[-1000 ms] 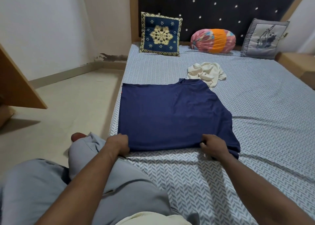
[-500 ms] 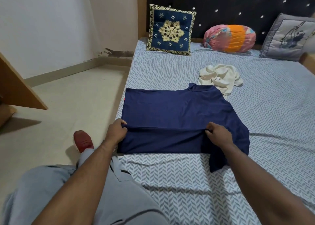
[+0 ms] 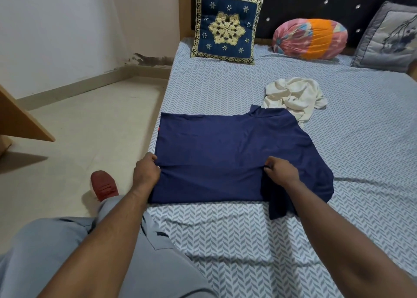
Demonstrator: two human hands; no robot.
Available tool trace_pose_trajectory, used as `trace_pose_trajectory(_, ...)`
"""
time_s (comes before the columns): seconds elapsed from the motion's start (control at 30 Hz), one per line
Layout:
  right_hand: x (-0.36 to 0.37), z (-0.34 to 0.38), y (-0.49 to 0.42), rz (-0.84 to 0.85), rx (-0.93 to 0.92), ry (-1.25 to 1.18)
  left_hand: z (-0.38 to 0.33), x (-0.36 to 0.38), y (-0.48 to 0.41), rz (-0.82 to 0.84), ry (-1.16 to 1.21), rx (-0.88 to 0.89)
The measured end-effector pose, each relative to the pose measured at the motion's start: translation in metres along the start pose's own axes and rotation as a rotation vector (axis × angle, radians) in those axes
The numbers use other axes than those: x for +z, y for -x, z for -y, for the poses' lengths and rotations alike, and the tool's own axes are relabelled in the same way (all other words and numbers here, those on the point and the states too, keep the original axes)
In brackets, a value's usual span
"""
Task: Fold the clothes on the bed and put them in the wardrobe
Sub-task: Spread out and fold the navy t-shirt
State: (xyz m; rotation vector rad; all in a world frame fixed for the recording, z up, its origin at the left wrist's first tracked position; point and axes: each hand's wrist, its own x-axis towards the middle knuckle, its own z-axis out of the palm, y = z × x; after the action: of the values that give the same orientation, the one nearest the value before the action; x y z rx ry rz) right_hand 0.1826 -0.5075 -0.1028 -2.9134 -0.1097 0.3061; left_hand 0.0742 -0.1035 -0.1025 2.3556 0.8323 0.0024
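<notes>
The bed (image 3: 225, 241) is the biggest thing here. The dark blue shirt (image 3: 225, 148) lies on it, near the left side and close to the person.

A second ago the shirt was flat and both hands were down at its near edge. Now that edge has been lifted and carried up over the shirt, so the near part is doubled over. One sleeve (image 3: 278, 207) now sticks out toward the person at the right. The hands have moved up the shirt with the edge. The shoe (image 3: 104, 185) on the floor shows much more than before.

The left hand (image 3: 146, 173) has its fingers curled and pinches the shirt at its left side. The right hand (image 3: 283, 173) has its fingers curled too and pinches the shirt farther right.

Now the count. There is one bed. There is one shirt. There are three pillows at the far end: a blue pillow (image 3: 225, 27), a round pillow (image 3: 310, 39) and a grey pillow (image 3: 388, 36). There is one white cloth (image 3: 293, 94), all crumpled, just past the shirt and touching its far corner. There are two hands. There is one red shoe.
</notes>
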Motion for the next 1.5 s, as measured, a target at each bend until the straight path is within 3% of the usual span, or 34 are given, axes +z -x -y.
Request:
trace_pose_trajectory(0.07,-0.002,0.004,0.006,-0.018,0.005,-0.036,-0.006,0.004,0.007,-0.091,-0.204,0.110)
trace_pose_trajectory(0.13,-0.008,0.006,0.021,-0.147,-0.006,-0.120,-0.020,0.015,0.018,-0.153,-0.364,0.281)
trace_pose_trajectory(0.2,-0.014,0.004,0.041,-0.179,0.002,-0.144,-0.042,0.031,0.034,-0.102,-0.414,0.434)
trace_pose_trajectory(0.33,-0.009,-0.007,0.077,0.188,0.034,0.116,-0.089,0.067,0.070,0.230,-0.378,0.543)
trace_pose_trajectory(0.4,-0.002,-0.015,0.090,0.287,0.056,0.167,-0.102,0.083,0.083,0.375,-0.437,0.531)
trace_pose_trajectory(0.53,-0.007,-0.011,0.094,0.332,0.046,0.154,-0.103,0.096,0.091,0.430,-0.546,0.466)
trace_pose_trajectory(0.63,-0.036,-0.007,0.072,0.495,0.158,0.043,-0.104,0.098,0.091,0.436,-0.564,0.433)
trace_pose_trajectory(0.7,-0.068,-0.010,0.043,0.328,0.200,0.003,-0.107,0.102,0.092,0.433,-0.592,0.422)
trace_pose_trajectory(0.8,-0.120,-0.018,0.002,-0.297,0.285,-0.212,-0.110,0.104,0.092,0.447,-0.624,0.389)
trace_pose_trajectory(0.87,-0.139,-0.027,-0.010,-0.512,0.310,-0.361,-0.112,0.104,0.092,0.451,-0.642,0.369)
trace_pose_trajectory(0.93,-0.135,-0.043,-0.010,-0.493,0.298,-0.384,-0.113,0.103,0.090,0.451,-0.650,0.363)
trace_pose_trajectory(1.2,-0.057,-0.120,0.038,-0.029,0.478,-0.317,-0.115,0.099,0.085,0.478,-0.641,0.335)
trace_pose_trajectory(1.4,-0.022,-0.141,0.039,-0.049,0.529,-0.302,-0.112,0.095,0.082,0.476,-0.639,0.305)
trace_pose_trajectory(1.5,-0.023,-0.143,0.045,-0.156,0.646,-0.298,-0.111,0.092,0.080,0.479,-0.632,0.290)
